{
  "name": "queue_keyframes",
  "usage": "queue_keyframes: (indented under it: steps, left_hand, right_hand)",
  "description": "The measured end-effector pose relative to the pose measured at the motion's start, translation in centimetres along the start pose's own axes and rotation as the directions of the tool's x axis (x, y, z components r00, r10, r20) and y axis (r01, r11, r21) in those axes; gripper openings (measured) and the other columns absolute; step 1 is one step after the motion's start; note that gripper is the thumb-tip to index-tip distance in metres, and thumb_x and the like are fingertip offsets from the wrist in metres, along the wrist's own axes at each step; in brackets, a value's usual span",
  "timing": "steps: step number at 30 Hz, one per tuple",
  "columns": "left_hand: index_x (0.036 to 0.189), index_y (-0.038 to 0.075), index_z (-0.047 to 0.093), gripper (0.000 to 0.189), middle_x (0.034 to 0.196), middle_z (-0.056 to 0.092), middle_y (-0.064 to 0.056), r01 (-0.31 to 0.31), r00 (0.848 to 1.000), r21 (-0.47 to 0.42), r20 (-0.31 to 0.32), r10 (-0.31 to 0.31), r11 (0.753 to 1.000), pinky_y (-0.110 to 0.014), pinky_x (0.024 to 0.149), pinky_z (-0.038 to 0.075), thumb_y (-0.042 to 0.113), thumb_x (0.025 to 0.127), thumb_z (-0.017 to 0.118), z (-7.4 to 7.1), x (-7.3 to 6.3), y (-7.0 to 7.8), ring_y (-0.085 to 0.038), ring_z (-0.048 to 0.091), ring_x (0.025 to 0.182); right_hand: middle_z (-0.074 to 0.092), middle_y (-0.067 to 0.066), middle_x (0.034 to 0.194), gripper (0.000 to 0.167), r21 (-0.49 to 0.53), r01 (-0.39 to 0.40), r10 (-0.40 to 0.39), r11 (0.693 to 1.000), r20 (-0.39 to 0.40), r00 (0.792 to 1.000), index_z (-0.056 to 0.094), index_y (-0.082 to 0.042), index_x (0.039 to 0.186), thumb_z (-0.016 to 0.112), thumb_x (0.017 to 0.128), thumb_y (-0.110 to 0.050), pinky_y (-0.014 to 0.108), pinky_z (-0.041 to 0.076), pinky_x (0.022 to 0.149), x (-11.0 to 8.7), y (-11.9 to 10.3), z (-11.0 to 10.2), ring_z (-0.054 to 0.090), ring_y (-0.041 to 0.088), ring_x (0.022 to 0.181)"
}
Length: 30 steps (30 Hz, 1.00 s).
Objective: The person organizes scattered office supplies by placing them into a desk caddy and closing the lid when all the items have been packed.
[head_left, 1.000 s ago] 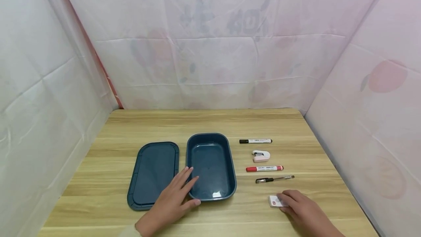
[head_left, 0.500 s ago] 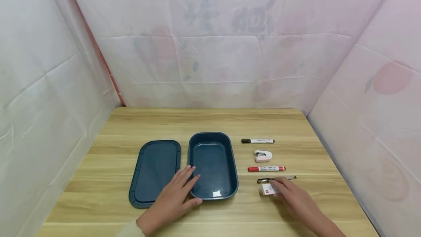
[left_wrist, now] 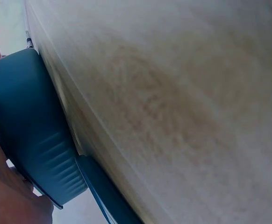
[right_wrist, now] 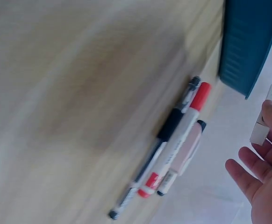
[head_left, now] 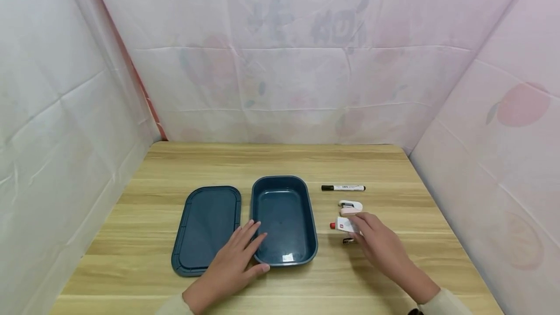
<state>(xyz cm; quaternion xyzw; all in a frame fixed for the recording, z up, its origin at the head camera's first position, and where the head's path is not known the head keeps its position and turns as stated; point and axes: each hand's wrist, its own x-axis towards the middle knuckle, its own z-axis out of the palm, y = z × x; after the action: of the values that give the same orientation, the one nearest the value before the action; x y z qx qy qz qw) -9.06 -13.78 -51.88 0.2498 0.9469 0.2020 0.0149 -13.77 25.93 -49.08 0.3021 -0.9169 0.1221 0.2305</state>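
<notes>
My right hand (head_left: 381,244) pinches a small white eraser (head_left: 345,225), with a red mark on it, between thumb and fingers. It is lifted above the pens, as the right wrist view shows the eraser (right_wrist: 266,114) raised off the table. Under it lie a red marker (head_left: 333,226) and a black gel pen (head_left: 348,240), both partly covered in the head view. My left hand (head_left: 234,261) rests with spread fingers on the near left rim of an open dark blue box (head_left: 284,227); the thumb lies by its near edge.
Left of the box lies its flat blue lid (head_left: 207,227). A pink and white stapler (head_left: 351,207) and a black marker (head_left: 343,188) lie farther back on the right of the wooden table (head_left: 280,159). Printed cloth sheets (head_left: 288,77) hang around the back and sides.
My right hand has picked the eraser up off the table and carried it forward and slightly left, over the gel pen and the red marker. The left hand stays at the box.
</notes>
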Motion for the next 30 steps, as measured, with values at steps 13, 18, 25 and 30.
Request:
queue_keyframes:
  steps: [13,18,25,30]
  left_hand:
    - [0.157,0.026,0.038,0.072,0.170,0.014,0.000,0.021,0.999,-0.027,0.036,-0.020,0.999,-0.050,0.126,0.016,0.066,0.097,0.047,0.0,0.1,0.1,-0.019,0.006,0.158]
    - [0.157,0.026,0.038,0.072,0.171,0.013,-0.001,0.024,0.999,-0.014,0.029,-0.024,1.000,-0.052,0.126,0.018,0.067,0.098,0.044,0.0,0.2,0.0,-0.020,0.005,0.158]
    - [0.157,0.026,0.037,0.073,0.171,0.011,0.000,0.038,0.998,-0.034,0.051,-0.037,0.999,-0.055,0.123,0.024,0.068,0.097,0.045,-0.1,0.2,0.1,-0.022,0.005,0.158]
    - [0.158,0.027,0.036,0.075,0.171,0.009,0.002,0.064,0.995,-0.081,0.081,-0.057,0.995,-0.059,0.119,0.031,0.069,0.096,0.045,-0.3,0.2,0.2,-0.024,0.005,0.158]
  right_hand:
    - [0.064,0.008,0.114,0.045,0.006,-0.036,0.035,0.999,0.068,0.997,0.067,-0.006,0.124,0.083,0.084,-0.018,0.040,0.058,0.079,5.2,-2.0,0.4,0.062,0.022,0.099]
    - [0.065,0.009,0.114,0.039,0.018,-0.035,0.033,0.999,0.090,0.995,0.067,-0.007,0.122,0.079,0.088,-0.020,0.044,0.055,0.088,7.4,-2.6,1.5,0.061,0.026,0.101]
    - [0.066,0.006,0.113,0.036,0.025,-0.008,0.004,1.000,0.143,0.990,0.067,-0.009,0.123,0.077,0.091,-0.023,0.045,0.049,0.098,9.6,-3.8,3.0,0.058,0.025,0.105]
    - [0.067,0.004,0.113,0.034,-0.002,0.021,-0.020,1.000,0.185,0.982,0.069,-0.011,0.122,0.074,0.093,-0.029,0.044,0.045,0.105,11.4,-4.5,4.3,0.055,0.025,0.113]
